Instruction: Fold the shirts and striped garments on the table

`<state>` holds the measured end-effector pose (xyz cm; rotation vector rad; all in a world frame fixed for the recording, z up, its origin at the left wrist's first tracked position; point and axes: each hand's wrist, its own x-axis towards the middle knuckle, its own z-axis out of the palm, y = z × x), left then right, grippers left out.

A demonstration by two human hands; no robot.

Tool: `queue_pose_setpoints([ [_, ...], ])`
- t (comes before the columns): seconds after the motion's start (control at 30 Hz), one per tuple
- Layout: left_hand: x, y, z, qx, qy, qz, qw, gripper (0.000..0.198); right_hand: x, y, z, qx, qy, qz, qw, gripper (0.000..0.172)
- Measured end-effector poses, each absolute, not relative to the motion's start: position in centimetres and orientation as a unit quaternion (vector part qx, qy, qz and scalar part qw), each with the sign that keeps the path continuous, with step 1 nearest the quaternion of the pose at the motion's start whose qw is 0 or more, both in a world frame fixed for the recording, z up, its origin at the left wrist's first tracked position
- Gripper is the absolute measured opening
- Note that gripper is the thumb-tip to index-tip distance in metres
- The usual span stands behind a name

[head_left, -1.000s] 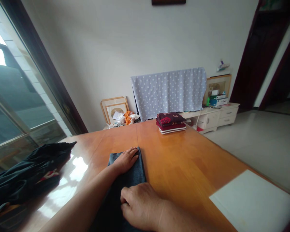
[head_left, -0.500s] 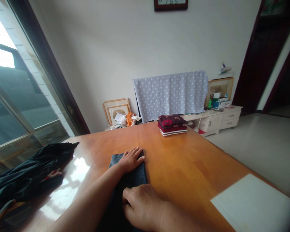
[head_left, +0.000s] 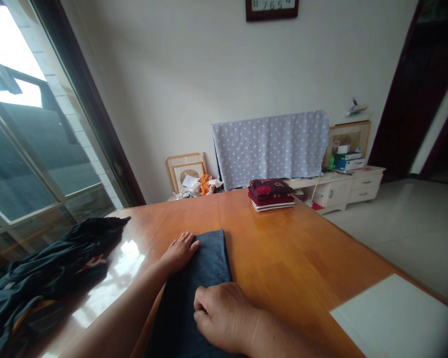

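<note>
Far left on your bench (head_left: 280,248): a loose heap of dark garments (head_left: 48,271), red-and-white patch (head_left: 93,262) showing. Your left forearm (head_left: 134,298) crosses between that heap and the folded dark-blue cloth (head_left: 211,258). Change: your left hand (head_left: 179,252) was flat near the cloth's far right corner half a second ago; now it's at the far left edge, open, fingers extended. So the cloth's far end is uncovered and looks smooth, right in front of you. Your right hand (head_left: 224,314) is on the nearer part, fingers curled. Can't tell if they pinch fabric; the hand hides it, plus some near edge. Further right: a maroon folded stack (head_left: 271,194), well apart from the cloth. Rightmost: a flat white sheet (head_left: 395,313) near the bench edge.
</note>
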<state>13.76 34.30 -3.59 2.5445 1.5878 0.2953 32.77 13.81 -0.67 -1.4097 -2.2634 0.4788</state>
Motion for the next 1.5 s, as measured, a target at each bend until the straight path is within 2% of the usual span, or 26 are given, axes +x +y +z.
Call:
queue_pose_setpoints([
  [0.2, 14.0, 33.7, -3.3, 0.823, 0.562, 0.042, 0.072, 0.078, 32.8, 13.7, -0.6, -0.513, -0.811, 0.177, 0.218, 0.018],
  [0.5, 15.5, 32.0, -2.1, 0.84, 0.535, 0.058, 0.069, 0.079, 32.9, 13.6, -0.3, -0.513, -0.808, 0.194, 0.217, 0.02],
  [0.73, 12.8, 32.4, -1.6, 0.79, 0.561, 0.209, 0.129, 0.062, 33.0, 13.5, 0.2, -0.514, -0.811, 0.198, 0.199, 0.019],
  [0.87, 9.7, 31.0, -0.2, 0.77, 0.567, 0.256, 0.143, 0.054, 32.9, 13.3, 0.3, -0.512, -0.81, 0.201, 0.204, 0.019],
  [1.0, 7.8, 27.9, 0.6, 0.754, 0.554, 0.287, 0.207, 0.036, 32.9, 13.1, 0.5, -0.504, -0.81, 0.215, 0.207, 0.019],
  [1.13, 7.0, 25.0, 0.3, 0.798, 0.501, 0.233, 0.241, 0.03, 32.9, 13.1, 0.5, -0.502, -0.808, 0.223, 0.215, 0.017],
  [1.37, 5.4, 24.1, 0.0, 0.874, 0.429, 0.134, 0.182, 0.044, 32.8, 13.1, 0.4, -0.503, -0.805, 0.239, 0.206, 0.016],
  [1.5, 5.2, 23.9, 0.8, 0.875, 0.442, 0.124, 0.154, 0.044, 32.8, 12.9, 0.4, -0.487, -0.815, 0.228, 0.218, 0.013],
])
